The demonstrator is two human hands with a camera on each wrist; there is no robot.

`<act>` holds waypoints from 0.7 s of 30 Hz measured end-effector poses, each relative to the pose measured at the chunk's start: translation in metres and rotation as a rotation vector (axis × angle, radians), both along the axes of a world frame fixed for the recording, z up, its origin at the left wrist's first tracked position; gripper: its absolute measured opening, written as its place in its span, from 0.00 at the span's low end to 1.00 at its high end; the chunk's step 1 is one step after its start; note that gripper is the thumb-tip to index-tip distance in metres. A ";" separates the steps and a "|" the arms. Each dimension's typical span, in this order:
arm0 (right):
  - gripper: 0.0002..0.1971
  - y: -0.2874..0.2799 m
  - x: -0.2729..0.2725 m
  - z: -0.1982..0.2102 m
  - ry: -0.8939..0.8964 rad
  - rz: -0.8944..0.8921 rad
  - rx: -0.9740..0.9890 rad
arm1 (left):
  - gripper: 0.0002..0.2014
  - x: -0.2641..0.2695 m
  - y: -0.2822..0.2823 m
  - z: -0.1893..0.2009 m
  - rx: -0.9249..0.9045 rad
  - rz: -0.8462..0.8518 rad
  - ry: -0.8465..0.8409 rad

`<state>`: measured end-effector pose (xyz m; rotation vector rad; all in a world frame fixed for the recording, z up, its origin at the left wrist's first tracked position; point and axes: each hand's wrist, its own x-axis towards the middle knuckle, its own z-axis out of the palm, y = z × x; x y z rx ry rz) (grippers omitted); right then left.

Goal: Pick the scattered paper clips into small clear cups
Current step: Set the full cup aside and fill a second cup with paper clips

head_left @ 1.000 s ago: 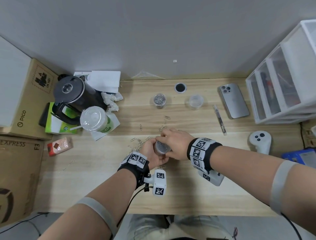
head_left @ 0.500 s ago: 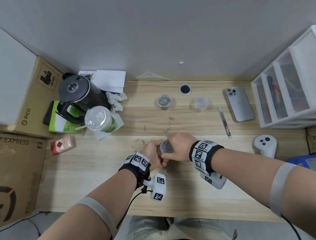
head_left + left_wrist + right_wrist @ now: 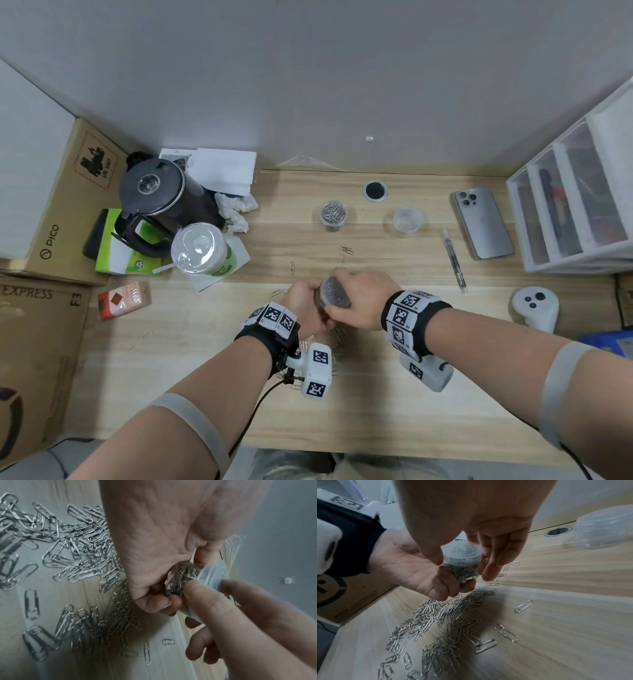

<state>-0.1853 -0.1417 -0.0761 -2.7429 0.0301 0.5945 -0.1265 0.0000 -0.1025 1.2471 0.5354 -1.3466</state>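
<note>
Pale wood worktop [image 3: 376, 394] against a grey wall carried the job. Above it the left hand [image 3: 303, 305] curled its fingers round the base of a lidded clear cup [image 3: 334, 293] packed with paper clips, while the right hand [image 3: 363, 298] pinched its lid from above, probably to press it shut. Loose paper clips [image 3: 447, 615], too many to count, lay heaped directly beneath both hands. Beyond the hands stood two more cups: a filled cup [image 3: 333, 215] and an empty cup [image 3: 407, 221].
</note>
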 end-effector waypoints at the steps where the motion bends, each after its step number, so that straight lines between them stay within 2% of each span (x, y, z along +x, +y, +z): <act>1: 0.32 0.000 0.002 -0.001 0.009 0.006 0.011 | 0.15 0.003 0.001 0.000 0.003 0.001 0.002; 8: 0.30 0.013 0.029 -0.001 -0.013 -0.074 -0.015 | 0.15 0.018 0.005 -0.001 -0.025 0.073 0.004; 15: 0.29 0.012 0.088 -0.002 -0.116 -0.112 -0.063 | 0.30 0.048 0.034 -0.007 -0.054 0.157 0.016; 21: 0.28 0.012 0.135 -0.023 -0.106 -0.079 -0.183 | 0.32 0.056 0.056 -0.017 -0.058 0.155 0.045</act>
